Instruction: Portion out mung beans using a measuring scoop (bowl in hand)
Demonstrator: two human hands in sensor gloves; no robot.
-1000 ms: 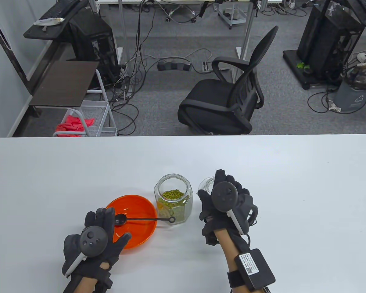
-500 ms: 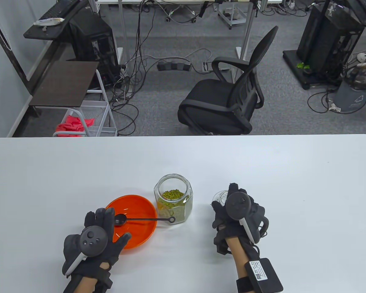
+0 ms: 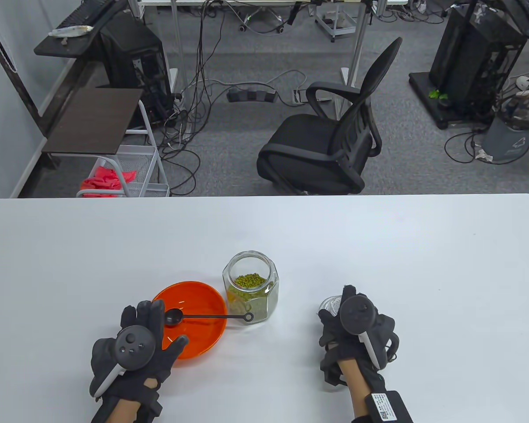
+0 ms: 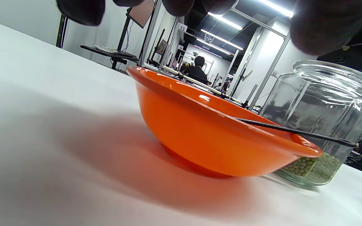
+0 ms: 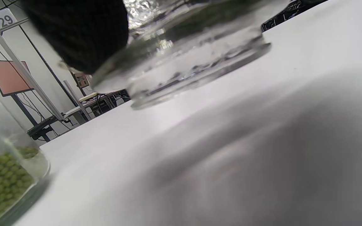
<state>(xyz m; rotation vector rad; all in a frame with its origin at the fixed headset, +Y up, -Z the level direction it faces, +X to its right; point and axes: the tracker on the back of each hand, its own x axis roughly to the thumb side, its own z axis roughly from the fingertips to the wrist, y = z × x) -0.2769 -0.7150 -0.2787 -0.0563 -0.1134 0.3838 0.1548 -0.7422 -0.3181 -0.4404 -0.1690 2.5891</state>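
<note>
An orange bowl (image 3: 200,304) sits on the white table, with a black measuring scoop (image 3: 203,316) lying across it, its handle over the right rim. An open glass jar (image 3: 250,293) with mung beans stands just right of the bowl. My left hand (image 3: 163,328) is spread open at the bowl's near-left rim; in the left wrist view its fingers (image 4: 325,25) hang above the bowl (image 4: 206,138) and jar (image 4: 325,100). My right hand (image 3: 341,315) grips the glass jar lid (image 3: 329,305) right of the jar. In the right wrist view the lid (image 5: 193,62) is tilted just above the table.
The white table (image 3: 379,246) stretches wide to the right and far side. A black office chair (image 3: 330,145) stands beyond the far edge. The jar (image 5: 5,175) is at the left edge of the right wrist view.
My right hand has carried the glass lid away from the jar, to the right and toward the near edge. The left hand, bowl, scoop and jar have not moved.
</note>
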